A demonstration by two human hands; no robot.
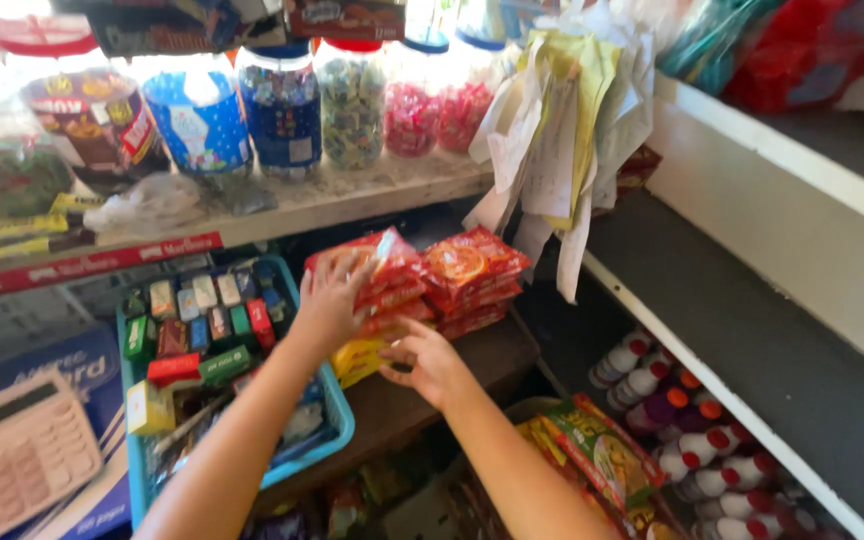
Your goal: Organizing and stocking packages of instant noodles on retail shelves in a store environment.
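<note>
Red-and-orange foil: that is the stock being handled, a stack of flat snack packets (392,290) on a dark wooden shelf (422,400), near frame centre.

Nearest, at 6 o'clock, both forearms are seen reaching up into frame. The right hand (430,362) is set at the stack's lower edge, touching the yellow packets (357,358) at the bottom; fingers curled, though whether anything is actually pinched cannot be told. The left hand (332,298) is laid flat on the top packet, fingers spread, pressing rather than clamped.

Handling judgement: foil is slick, so the stack is best steadied from above while the base is squared from below; edges should be aligned before pressure is released. The second red pile (472,275), touching at 3 o'clock, can be used as a stop.

At 9 o'clock, a blue basket (337,420) of small boxes sits just beside the stack; elbow clearance is tight there. At 4 o'clock, red-capped bottles (692,440) lie lower down, well apart.

Farthest, at 12 o'clock, candy jars (282,110) stand on the upper shelf, with hanging papers (552,130) at 1 o'clock.
</note>
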